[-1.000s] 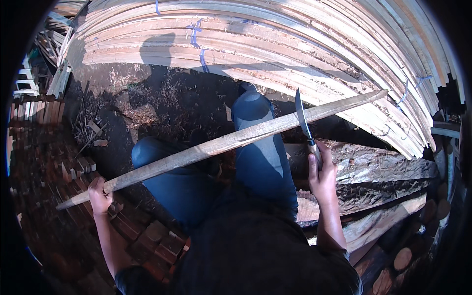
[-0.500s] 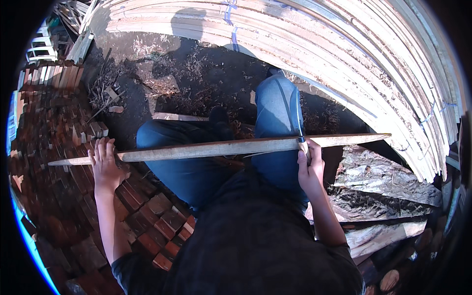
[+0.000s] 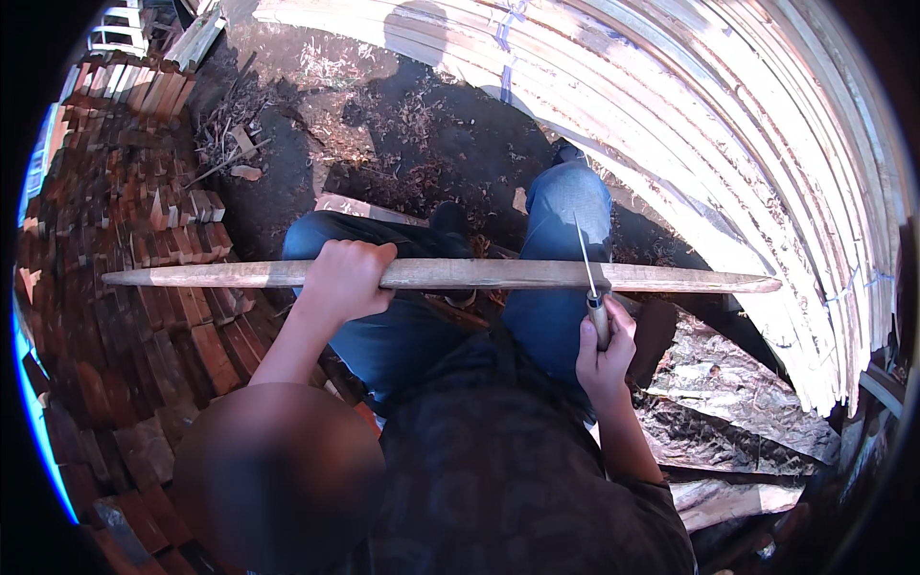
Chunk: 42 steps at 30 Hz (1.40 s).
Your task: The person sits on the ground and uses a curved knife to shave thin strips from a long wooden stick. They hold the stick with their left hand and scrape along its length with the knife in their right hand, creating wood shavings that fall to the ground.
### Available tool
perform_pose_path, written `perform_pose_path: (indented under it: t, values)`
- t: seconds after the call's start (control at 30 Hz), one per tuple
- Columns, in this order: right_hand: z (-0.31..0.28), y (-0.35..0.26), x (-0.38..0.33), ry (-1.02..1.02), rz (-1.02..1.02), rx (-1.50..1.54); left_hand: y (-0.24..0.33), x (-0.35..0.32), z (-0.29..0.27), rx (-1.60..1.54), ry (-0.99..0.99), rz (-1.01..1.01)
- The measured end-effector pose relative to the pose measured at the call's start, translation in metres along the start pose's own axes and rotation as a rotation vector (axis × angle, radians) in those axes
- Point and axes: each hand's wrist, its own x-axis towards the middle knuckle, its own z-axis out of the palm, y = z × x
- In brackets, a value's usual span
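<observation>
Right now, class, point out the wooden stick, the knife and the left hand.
wooden stick (image 3: 690,279), head view, bare shaft right of blade.
knife (image 3: 584,257), head view, mid blade.
left hand (image 3: 343,280), head view, knuckles.

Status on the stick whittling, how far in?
Done: shavings litter the ground; finished slats are stacked behind. In hand: left hand holds the long stick across the knees, right hand sets the knife on it. Left: its right end looks darker, likely unshaved.

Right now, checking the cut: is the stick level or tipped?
Level: the stick lies crosswise over both knees, left hand gripping it.
</observation>
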Motion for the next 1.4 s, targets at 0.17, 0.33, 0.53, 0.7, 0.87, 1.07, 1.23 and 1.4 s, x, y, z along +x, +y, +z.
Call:
perform_pose_path:
  t: [0.17,0.33,0.53,0.7,0.87,1.07,1.23,1.4]
  values:
    - [0.007,-0.048,0.018,-0.054,-0.182,0.166,-0.002,0.004,-0.020,-0.041,0.055,-0.070]
    - [0.005,-0.043,0.033,-0.058,0.125,0.001,-0.002,0.005,-0.022,-0.051,0.075,-0.090]
    - [0.000,-0.047,0.034,-0.145,0.218,-0.060,0.006,0.009,-0.025,-0.031,0.041,-0.125]
    - [0.000,-0.043,0.027,-0.017,0.132,0.010,0.009,0.012,-0.024,-0.033,0.078,-0.116]
    - [0.014,-0.022,0.016,-0.093,0.178,-0.012,-0.003,0.011,-0.013,-0.048,0.145,-0.049]
    - [0.013,-0.026,0.014,-0.035,0.052,0.001,-0.001,0.009,-0.007,-0.032,0.082,-0.070]
    - [0.035,-0.055,0.026,-0.099,-0.149,0.071,0.000,0.009,-0.006,-0.058,0.100,-0.063]
    - [0.048,-0.056,0.018,-0.287,-0.016,-0.035,0.001,0.011,-0.005,-0.077,0.119,-0.055]
